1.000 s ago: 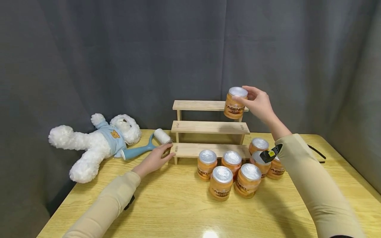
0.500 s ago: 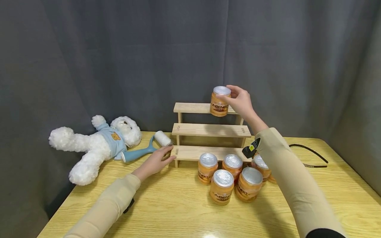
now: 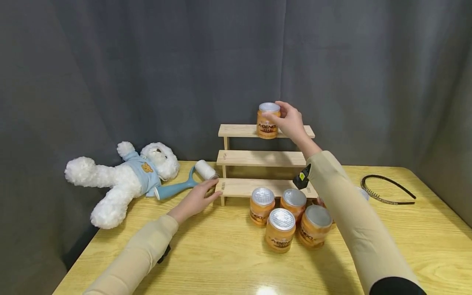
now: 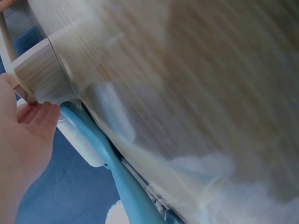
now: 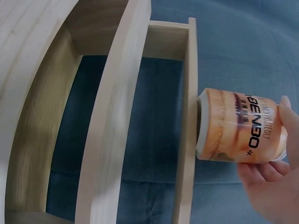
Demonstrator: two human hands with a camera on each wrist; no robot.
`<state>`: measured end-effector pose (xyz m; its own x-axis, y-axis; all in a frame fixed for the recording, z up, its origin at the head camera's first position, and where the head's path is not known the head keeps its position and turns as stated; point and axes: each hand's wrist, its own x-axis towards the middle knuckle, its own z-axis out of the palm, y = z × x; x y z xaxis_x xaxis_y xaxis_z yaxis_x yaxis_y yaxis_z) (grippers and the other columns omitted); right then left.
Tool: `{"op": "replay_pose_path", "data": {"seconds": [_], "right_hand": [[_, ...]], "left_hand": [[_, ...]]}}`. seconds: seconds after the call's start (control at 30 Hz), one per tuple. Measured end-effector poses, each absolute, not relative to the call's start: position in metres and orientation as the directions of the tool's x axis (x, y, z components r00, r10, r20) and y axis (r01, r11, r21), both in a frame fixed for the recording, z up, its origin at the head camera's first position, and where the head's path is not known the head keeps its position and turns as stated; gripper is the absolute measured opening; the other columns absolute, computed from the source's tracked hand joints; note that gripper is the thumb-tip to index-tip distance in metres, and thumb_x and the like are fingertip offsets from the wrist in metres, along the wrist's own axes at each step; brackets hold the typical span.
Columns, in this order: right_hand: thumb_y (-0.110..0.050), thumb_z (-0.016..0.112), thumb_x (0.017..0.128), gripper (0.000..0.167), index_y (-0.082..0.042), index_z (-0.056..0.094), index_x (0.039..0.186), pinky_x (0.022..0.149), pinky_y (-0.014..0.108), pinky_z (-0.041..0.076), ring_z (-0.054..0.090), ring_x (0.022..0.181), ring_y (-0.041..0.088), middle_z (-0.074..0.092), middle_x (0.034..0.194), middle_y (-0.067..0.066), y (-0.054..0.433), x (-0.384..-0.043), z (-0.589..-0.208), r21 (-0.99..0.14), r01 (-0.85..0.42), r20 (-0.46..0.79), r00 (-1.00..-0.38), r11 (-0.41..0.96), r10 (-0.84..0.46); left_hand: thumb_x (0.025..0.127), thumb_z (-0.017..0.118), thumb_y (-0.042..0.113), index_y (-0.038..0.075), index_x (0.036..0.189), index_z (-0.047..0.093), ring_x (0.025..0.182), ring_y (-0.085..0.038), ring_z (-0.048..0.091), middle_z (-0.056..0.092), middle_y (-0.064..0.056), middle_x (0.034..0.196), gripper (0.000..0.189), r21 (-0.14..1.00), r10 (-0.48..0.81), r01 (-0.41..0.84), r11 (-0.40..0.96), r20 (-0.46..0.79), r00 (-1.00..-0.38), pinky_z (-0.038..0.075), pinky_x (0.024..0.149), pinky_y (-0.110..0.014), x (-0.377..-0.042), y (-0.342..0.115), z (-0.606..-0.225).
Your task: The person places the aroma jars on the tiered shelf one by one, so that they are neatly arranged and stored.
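From the head, the right grip [image 3: 292,123] is parted only to the jar's width, holding an upright orange jar [image 3: 267,123] with a silvery lid at the top tier [image 3: 237,130] of a wooden stand [image 3: 262,158]; the left grip [image 3: 193,200] pinches the lowest tier [image 3: 237,187]. At the left wrist, thumb and fingers [image 4: 44,116] straddle its edge. At the right wrist, the glossy label [image 5: 245,126] reads BENBO; base contact is unclear.

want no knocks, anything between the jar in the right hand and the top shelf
Nothing visible stands between the jar and the top shelf; the right hand holds the jar close to it, though whether they touch is unclear.
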<state>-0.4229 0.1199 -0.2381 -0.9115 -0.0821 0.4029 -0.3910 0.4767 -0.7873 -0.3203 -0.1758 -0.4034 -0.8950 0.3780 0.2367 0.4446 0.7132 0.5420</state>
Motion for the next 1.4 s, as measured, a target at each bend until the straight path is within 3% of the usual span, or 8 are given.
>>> {"op": "replay_pose_path", "data": {"seconds": [0.3,0.57,0.77,0.9,1.1,1.4], "right_hand": [[-0.043,0.069,0.083,0.073,-0.006,0.037,0.136,0.103,0.038,0.044,0.05,0.124,0.023,0.049,0.139,0.012,0.109,-0.427,-0.246,-0.816,-0.408,0.416,-0.906,0.409,-0.074],[-0.048,0.064,0.085,0.075,-0.016,0.031,0.144,0.109,0.036,0.038,0.042,0.133,0.018,0.039,0.148,0.004,0.108,-0.432,-0.252,-0.849,-0.386,0.376,-0.921,0.36,-0.1],[-0.048,0.063,0.086,0.087,-0.013,0.017,0.151,0.111,0.04,0.034,0.035,0.137,0.024,0.03,0.152,0.008,0.12,-0.427,-0.253,-0.865,-0.325,0.282,-0.945,0.381,-0.165],[-0.043,0.068,0.084,0.084,-0.007,0.025,0.147,0.106,0.044,0.04,0.041,0.131,0.028,0.038,0.144,0.014,0.126,-0.421,-0.258,-0.863,-0.286,0.235,-0.957,0.417,-0.172],[-0.038,0.07,0.084,0.068,-0.002,0.039,0.133,0.101,0.043,0.044,0.048,0.121,0.029,0.048,0.131,0.016,0.127,-0.419,-0.266,-0.824,-0.281,0.216,-0.959,0.492,-0.185],[-0.033,0.07,0.085,0.063,-0.001,0.041,0.131,0.102,0.042,0.044,0.048,0.121,0.029,0.049,0.13,0.017,0.117,-0.423,-0.271,-0.84,-0.274,0.218,-0.961,0.468,-0.172]], "left_hand": [[0.096,0.052,0.038,0.003,0.143,0.039,0.131,-0.032,0.042,0.042,-0.017,0.143,0.06,0.547,0.385,0.44,0.712,0.219,-0.897,0.041,0.105,-0.045,-0.317,-0.175,-0.405],[0.096,0.053,0.038,0.004,0.143,0.039,0.132,-0.032,0.041,0.042,-0.017,0.144,0.06,0.545,0.378,0.439,0.714,0.228,-0.897,0.041,0.105,-0.045,-0.315,-0.174,-0.406],[0.096,0.051,0.039,0.004,0.144,0.037,0.132,-0.032,0.04,0.04,-0.017,0.145,0.061,0.549,0.39,0.442,0.709,0.217,-0.895,0.041,0.105,-0.045,-0.316,-0.171,-0.406],[0.096,0.051,0.039,0.004,0.144,0.037,0.131,-0.033,0.042,0.04,-0.017,0.145,0.061,0.557,0.384,0.434,0.709,0.211,-0.899,0.042,0.104,-0.045,-0.315,-0.173,-0.404],[0.097,0.051,0.039,0.004,0.144,0.037,0.129,-0.033,0.044,0.04,-0.018,0.145,0.061,0.551,0.378,0.428,0.716,0.209,-0.902,0.043,0.103,-0.045,-0.313,-0.176,-0.403],[0.097,0.052,0.036,0.002,0.143,0.039,0.13,-0.034,0.043,0.041,-0.019,0.144,0.059,0.545,0.377,0.436,0.717,0.224,-0.899,0.042,0.104,-0.045,-0.312,-0.177,-0.406]]}}
